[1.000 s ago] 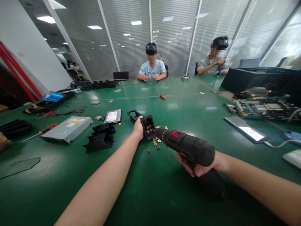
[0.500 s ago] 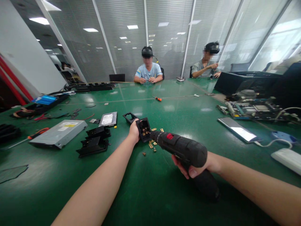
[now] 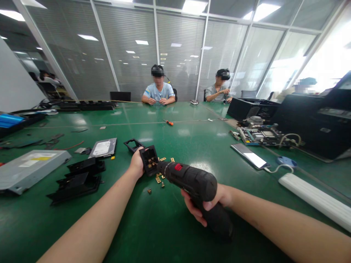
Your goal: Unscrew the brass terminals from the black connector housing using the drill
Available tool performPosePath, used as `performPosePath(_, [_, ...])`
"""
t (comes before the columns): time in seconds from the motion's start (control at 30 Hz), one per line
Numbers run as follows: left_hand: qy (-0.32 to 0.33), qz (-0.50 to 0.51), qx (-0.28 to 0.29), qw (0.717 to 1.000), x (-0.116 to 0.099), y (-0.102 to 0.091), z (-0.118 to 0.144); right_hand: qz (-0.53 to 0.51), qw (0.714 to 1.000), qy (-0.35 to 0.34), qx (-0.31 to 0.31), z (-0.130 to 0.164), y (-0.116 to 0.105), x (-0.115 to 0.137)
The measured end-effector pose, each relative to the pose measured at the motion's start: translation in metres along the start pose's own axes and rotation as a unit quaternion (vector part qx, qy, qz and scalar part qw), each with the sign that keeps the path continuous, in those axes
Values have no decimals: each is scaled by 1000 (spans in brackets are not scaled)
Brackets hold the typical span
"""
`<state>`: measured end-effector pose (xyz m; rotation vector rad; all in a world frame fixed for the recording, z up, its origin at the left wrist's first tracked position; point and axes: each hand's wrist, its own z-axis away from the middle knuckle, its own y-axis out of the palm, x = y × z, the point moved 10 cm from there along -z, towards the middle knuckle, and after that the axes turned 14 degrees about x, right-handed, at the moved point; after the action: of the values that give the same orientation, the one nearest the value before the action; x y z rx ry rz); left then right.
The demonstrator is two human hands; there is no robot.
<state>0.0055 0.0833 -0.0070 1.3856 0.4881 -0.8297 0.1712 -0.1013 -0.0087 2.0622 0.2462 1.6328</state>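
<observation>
My left hand (image 3: 137,163) is closed on a black plastic housing (image 3: 154,171), its open side turned toward me and brass-coloured parts inside. A black cordless drill (image 3: 189,179) is gripped by my right hand (image 3: 201,208), its chuck pointing left at the housing's opening; whether the bit touches a screw is hidden. Several small brass plates (image 3: 158,179) lie on the green table (image 3: 142,226) around and under the chuck. Two screws, one of them this screw (image 3: 149,191), rest nearer to me. Just beyond my left hand is a black plastic frame (image 3: 133,144).
Left are two black plastic housings (image 3: 79,182), a hard drive (image 3: 103,147) and a grey metal drive (image 3: 35,166). An orange screwdriver (image 3: 169,123) lies farther off. To the right are a phone (image 3: 249,155), a white power strip (image 3: 315,197) and a circuit board (image 3: 263,134). People sit across the table.
The camera view has turned right and up, so everything sits farther left and somewhat lower. Both hands keep their hold, with the drill still at the housing.
</observation>
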Motion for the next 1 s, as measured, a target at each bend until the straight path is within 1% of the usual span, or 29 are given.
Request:
performPosePath(0.23, [-15, -33, 0, 999, 1, -1, -1, -29, 999, -18, 31, -1, 5, -2])
performPosePath(0.4, [-9, -59, 3, 998, 1, -6, -5, -37, 998, -20, 35, -1, 7, -3])
performPosePath(0.5, [-17, -72, 3, 997, 3, -8, -6, -32, 999, -24, 35, -3, 7, -2])
performPosePath(0.7, [-15, -55, 2, 998, 3, -6, -4, -26, 998, -25, 43, -6, 8, -1])
performPosePath(1.0, [-17, -46, -4, 999, 6, -8, -6, -46, 998, -41, 21, 2, 9, 3])
